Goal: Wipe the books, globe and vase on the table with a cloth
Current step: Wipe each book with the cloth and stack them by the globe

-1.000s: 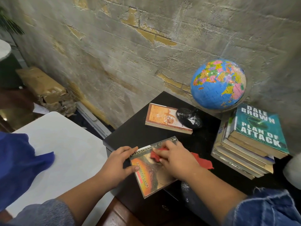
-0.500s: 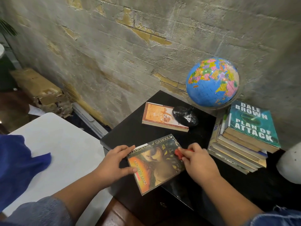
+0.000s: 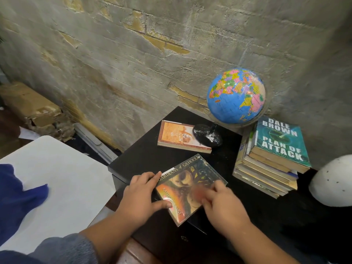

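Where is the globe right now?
In the head view, the globe stands back right on the black table, between the orange book and the book stack.

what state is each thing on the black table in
Ga'Hoole book: closed, flat, cover up
left hand: fingers straight, pressing that book's edge
right hand: on the cover, gripping the red cloth, blurred
red cloth: bunched under right hand
orange book: closed, flat
globe: upright on its stand
book stack: closed, piled unevenly

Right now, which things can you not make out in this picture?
Head view:
- Red cloth: a motion-blurred smear beside the right hand; its grip is unclear.
- White rounded object: cut off by the right edge.
- Stacked books: titles hidden under Plan of Attack.
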Available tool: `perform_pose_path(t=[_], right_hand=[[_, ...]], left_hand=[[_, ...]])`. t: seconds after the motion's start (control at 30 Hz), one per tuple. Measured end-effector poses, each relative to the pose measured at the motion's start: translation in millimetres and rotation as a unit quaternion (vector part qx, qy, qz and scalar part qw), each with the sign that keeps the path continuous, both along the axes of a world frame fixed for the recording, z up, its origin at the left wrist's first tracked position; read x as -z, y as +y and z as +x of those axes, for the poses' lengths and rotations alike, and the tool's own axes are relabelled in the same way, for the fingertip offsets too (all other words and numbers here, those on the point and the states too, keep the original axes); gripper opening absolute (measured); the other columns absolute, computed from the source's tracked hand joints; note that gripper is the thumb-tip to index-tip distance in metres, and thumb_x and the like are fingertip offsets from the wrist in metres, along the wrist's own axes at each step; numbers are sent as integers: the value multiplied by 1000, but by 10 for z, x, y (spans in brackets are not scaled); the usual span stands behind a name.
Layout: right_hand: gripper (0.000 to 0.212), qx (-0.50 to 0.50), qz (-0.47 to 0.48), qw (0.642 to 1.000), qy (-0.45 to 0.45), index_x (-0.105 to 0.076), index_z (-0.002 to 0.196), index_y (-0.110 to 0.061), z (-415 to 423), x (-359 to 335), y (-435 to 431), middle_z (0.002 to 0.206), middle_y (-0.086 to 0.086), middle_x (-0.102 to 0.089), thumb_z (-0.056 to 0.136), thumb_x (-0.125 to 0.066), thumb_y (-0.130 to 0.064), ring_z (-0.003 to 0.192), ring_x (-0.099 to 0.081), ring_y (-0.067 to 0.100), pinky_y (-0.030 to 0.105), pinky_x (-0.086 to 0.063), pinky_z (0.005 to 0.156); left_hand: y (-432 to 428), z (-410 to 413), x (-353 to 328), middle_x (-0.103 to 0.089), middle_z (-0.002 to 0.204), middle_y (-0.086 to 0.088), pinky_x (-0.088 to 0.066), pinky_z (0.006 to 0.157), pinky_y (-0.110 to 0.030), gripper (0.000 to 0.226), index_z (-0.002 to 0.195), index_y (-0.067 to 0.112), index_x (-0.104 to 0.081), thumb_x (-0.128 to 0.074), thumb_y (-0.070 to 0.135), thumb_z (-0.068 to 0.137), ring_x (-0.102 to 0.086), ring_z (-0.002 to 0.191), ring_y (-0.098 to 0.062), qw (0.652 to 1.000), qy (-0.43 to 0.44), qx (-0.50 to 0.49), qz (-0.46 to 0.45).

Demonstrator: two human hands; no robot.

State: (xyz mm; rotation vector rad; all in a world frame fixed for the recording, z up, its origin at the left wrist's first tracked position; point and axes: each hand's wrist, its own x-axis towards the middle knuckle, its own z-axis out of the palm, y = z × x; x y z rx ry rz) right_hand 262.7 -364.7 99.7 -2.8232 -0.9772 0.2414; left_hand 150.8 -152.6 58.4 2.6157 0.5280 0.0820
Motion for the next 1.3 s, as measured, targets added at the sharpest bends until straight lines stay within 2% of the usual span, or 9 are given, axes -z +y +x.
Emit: perform_pose_path(t=[0.1,0.23,0.4,0.6,0.8,0.87,1.0,1.17,1.3], right_hand=[[45,-35,25,999,3,-39,140,-46,-74,38,-31,114,-15,-35,96,-43,-47,105,-44,6,22,-46,89],[44,62,1,998,-31,-41,141,-42,103,34,-51,117,-11,-35,97,-40,-46,104,-44,11,28,-49,87],[48,-72,21,997,5,-33,143,-45,-281,38,49,125,-11,-34,96,-40,-47,115,-40,10,25,-45,93],[44,29,-12,999,-32,-38,142,-43,6,0,-4,122,-10,-33,98,-38,-46,110,-40,11,25,-47,88],[46,-131,10,991,11,-34,142,-46,-378,-64,103,125,-11,-33,96,-42,-47,117,-38,12,27,-42,95],[44,-83,5,997,7,-38,140,-47,-167,-68,102,123,-12,-33,96,-43,-46,115,-39,12,28,-44,95],[43,21,-53,998,-38,-40,142,-41,121,-77,107,125,-7,-32,98,-41,-39,114,-39,16,31,-46,94],[47,-129,-31,991,-2,-33,144,-42,-252,-57,259,127,-8,-34,98,-41,-42,115,-40,17,32,-43,96],[38,-50,-9,999,16,-51,133,-43,150,-196,275,117,-8,-39,95,-49,-38,110,-47,15,30,-44,95]], left_hand=[[21,23,1,-30,141,18,-35,101,-31,108,148,40,-17,-35,89,54,-25,127,-9,1000,5,3,2],[7,38,11,-29,141,17,-36,103,-32,103,149,40,-14,-46,85,61,-24,128,-9,1000,8,8,4],[51,32,48,-29,139,18,-36,104,-32,116,148,41,-15,-26,95,46,-23,126,-9,1000,4,9,-13],[26,21,30,-27,142,16,-35,107,-36,102,149,41,-13,-52,82,63,-21,130,-10,1000,6,8,-30],[49,1,83,-26,142,16,-34,108,-38,120,148,42,-11,-21,99,43,-19,129,-12,999,2,9,-36],[53,6,69,-26,142,15,-34,108,-38,120,148,42,-12,-25,99,44,-19,129,-12,999,5,9,-45],[31,27,26,-26,144,15,-33,109,-38,106,148,41,-14,-54,82,59,-19,131,-13,998,11,5,-68],[50,40,13,-28,140,15,-31,107,-34,114,148,40,-18,-46,89,49,-20,129,-12,997,9,4,-83],[45,44,8,-27,142,15,-30,108,-35,102,148,41,-16,-63,74,63,-19,131,-12,997,9,4,-81]])
